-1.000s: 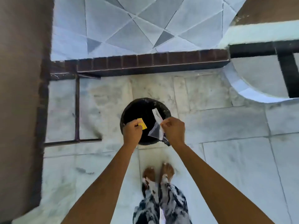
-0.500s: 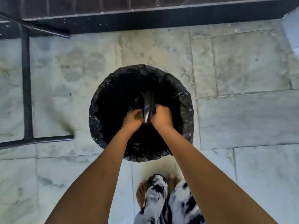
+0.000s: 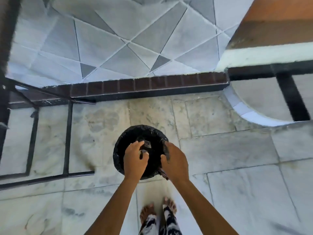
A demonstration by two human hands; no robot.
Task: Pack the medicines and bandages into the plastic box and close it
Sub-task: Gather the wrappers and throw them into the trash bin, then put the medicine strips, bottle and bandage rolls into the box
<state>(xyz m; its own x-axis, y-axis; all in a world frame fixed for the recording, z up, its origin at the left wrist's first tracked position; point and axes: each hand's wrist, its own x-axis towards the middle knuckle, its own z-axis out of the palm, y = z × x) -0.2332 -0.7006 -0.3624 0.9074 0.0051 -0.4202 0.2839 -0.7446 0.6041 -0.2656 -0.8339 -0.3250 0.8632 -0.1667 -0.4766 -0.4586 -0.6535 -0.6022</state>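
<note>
No medicines, bandages or plastic box are in view. I stand over a round bin with a black liner (image 3: pixel 118 150) on the stone floor. My left hand (image 3: pixel 134 158) hovers over the bin's mouth with its fingers spread and nothing in it. My right hand (image 3: pixel 176 163) is above the bin's right rim, thumb apart from the fingers, and appears to hold nothing. A crumpled scrap of clear wrapper (image 3: pixel 147 144) lies inside the bin, just beyond my left fingertips.
A black metal frame (image 3: pixel 67 138) stands on the floor to the left of the bin. A dark brick step (image 3: pixel 144 85) runs across behind it, with patterned grey tiles beyond. A curved white kerb (image 3: pixel 243 111) is at the right. My bare feet (image 3: pixel 157 211) are just behind the bin.
A second ago my hands held a yellow scrap and a clear wrapper over the bin. They pushed these inside, and have now lifted out with nothing in them.
</note>
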